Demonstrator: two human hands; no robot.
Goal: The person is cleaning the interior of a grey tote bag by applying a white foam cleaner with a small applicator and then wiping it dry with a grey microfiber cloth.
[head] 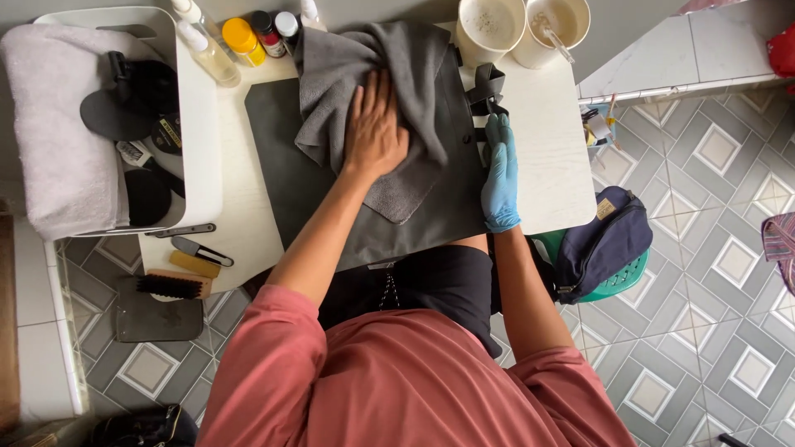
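On a small white table set over a floor of grey and white diamond-patterned tiles, a flat dark grey bag of smooth material lies spread across most of the top. Over its upper half sits a crumpled grey microfibre cloth. The bare left hand presses flat on this cloth, fingers spread and extended, not closed around anything. The right hand, in a light blue glove, rests along the bag's right edge just below its black webbing strap, palm down and fingers straight, pinning rather than gripping.

At the table's far edge stand two white cups, and a row of small bottles, one with a yellow cap. To the left a white tray holds a folded white towel and black pieces. Near the front left corner lie a wooden brush with black bristles and small tools. Beside the table on the right, a navy pouch rests on a green stool.
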